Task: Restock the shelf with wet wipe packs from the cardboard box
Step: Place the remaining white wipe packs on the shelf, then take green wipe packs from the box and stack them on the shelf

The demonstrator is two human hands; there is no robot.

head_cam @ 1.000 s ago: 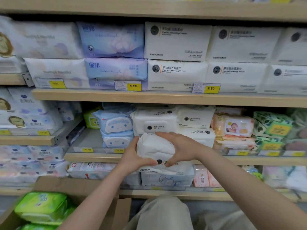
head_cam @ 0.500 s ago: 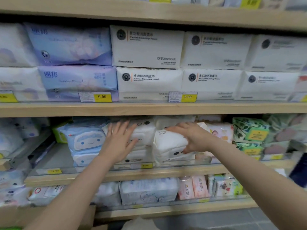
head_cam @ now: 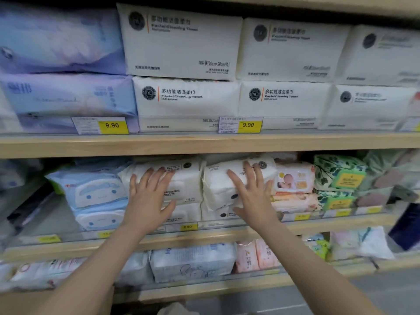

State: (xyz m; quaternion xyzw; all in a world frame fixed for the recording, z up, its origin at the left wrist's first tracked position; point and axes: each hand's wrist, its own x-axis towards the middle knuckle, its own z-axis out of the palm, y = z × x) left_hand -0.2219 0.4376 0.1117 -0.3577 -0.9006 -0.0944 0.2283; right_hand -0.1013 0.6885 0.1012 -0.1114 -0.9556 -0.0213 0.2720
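Landmark is the middle shelf (head_cam: pixel 204 237): at its left sit two stacked blue packs (head_cam: pixel 97 196). Just right of them, left hand (head_cam: pixel 148 201) lies flat, fingers straight and spread, pressing the left white wet wipe pack (head_cam: pixel 188 178), gripping nothing. Right hand (head_cam: pixel 253 196), also flat and spread, presses the tilted right white pack (head_cam: pixel 218 185), with baby-print packs (head_cam: pixel 295 180) beside it.

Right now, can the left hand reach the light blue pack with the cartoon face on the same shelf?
Probably yes. The left hand lies flat on a white wipe pack, and the light blue pack sits directly beside it at the shelf's front, with nothing between them.
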